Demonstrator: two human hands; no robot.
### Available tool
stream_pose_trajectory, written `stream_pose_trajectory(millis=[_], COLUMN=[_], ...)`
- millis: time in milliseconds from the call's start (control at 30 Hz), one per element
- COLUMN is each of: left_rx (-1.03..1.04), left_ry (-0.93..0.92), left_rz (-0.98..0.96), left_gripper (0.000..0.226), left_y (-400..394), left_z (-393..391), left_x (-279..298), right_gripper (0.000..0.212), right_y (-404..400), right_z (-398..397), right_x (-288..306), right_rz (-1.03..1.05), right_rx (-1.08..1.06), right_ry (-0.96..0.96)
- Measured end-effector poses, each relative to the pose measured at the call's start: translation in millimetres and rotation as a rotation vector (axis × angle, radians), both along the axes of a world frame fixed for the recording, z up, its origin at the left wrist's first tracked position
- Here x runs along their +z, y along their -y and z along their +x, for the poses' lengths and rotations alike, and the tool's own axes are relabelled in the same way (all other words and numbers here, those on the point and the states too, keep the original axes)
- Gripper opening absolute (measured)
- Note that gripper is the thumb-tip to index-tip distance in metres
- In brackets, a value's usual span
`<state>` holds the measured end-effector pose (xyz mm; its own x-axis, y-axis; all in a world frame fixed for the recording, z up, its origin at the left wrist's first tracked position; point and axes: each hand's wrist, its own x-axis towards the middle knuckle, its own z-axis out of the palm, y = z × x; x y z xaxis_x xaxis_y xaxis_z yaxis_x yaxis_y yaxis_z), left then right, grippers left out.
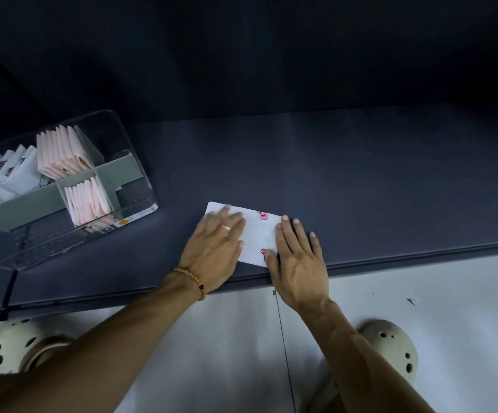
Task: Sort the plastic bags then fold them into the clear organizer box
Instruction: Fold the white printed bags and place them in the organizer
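Straight fingers (232,217) of the left hand (215,248) lie flat on the left half of a folded white plastic bag (259,234) printed with pink bows, while the right hand (298,263), its fingers likewise extended and holding nothing, presses the bag's right edge, the thumb resting near a bow at the near corner. The bag lies directly beneath and between both hands, close to the front edge of the dark desk (361,180), its long axis running left to right and tilted slightly downward to the right. Neither hand pinches an edge; judging from this, the crease is being flattened before a further fold or the transfer. The left hand, with a ring and a beaded bracelet (192,278), is the nearer one to the clear organizer box (140,186), which stands well apart to the left on the same desk. One loose bag is on the desk. The box has grey dividers (27,201) and holds three upright stacks of folded bags: white printed ones (6,171) at far left, a pale pink stack (63,153) beside them, and a smaller pink stack (88,201) in the near compartment; individual bags are too tightly packed to count. Below the desk edge, two cream perforated clogs (391,347) show on the pale floor (241,338).
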<state>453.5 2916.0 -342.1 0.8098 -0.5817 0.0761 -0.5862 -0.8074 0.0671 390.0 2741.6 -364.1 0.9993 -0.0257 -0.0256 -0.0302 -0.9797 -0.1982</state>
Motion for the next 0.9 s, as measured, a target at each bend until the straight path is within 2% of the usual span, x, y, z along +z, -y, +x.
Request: stream_pose_trajectory(millis=[67, 167, 367, 567, 667, 767, 900], left_rx=[-0.162, -0.154, -0.23, -0.143, -0.043, -0.057, -0.152], left_ry=[-0.096, -0.212, -0.181, -0.183, -0.185, -0.189, -0.229], left_rz=[-0.043, -0.036, 0.034, 0.072, 0.084, 0.094, 0.127], left_gripper=[0.047, 0.054, 0.056, 0.063, 0.068, 0.07, 0.065], left_y=[22.5, 41.8, 15.0, -20.3, -45.9, -57.1, -62.2], left_z=[2.2, 4.7, 18.2, 24.8, 26.3, 27.0, 34.6], left_x=[-6.0, -18.6, -24.7, -25.3, -25.2, -22.3, -9.6], right_gripper=[0.059, 0.058, 0.058, 0.058, 0.051, 0.035, 0.034], right_y=[-0.1, 1.0, 0.3, -1.5, -0.8, -0.4, -3.0], right_z=[0.3, 0.4, -0.4, 1.0, 5.2, 24.8, 43.4], right_x=[-0.4, 0.1, 1.1, 3.8, 7.9, 20.4, 31.2], right_rz=[0.011, 0.017, 0.033, 0.026, 0.028, 0.03, 0.056], right_rx=[-0.007, -0.012, -0.032, -0.029, -0.025, -0.036, 0.163], right_ry=[-0.001, 0.011, 0.017, 0.023, 0.021, 0.102, 0.017])
